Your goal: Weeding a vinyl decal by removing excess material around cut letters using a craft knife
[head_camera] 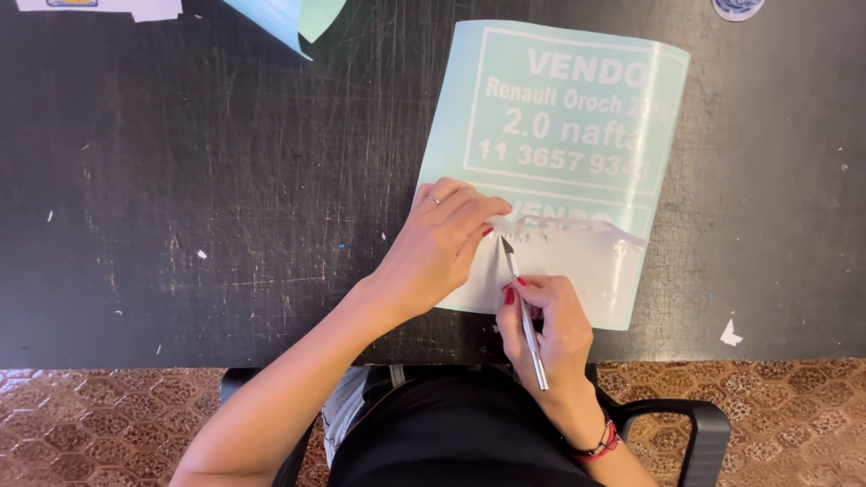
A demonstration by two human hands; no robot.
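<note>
I see left hand (439,248) flat, pressing the sheet (564,153) near the surface's (207,198) front edge | right hand (552,329) grip closed around a thin metal knife (523,307), tip at the peeled strip (577,230) | paper scrap (730,335) toward front right.

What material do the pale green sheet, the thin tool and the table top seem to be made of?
Sheet: likely adhesive vinyl on paper backing; smooth, slightly glossy, with a white layer peeling near its lower edge. Tool in the right hand: metal, by its silver shine. Table: hard, matte black, much scratched; perhaps painted wood or laminate.
</note>
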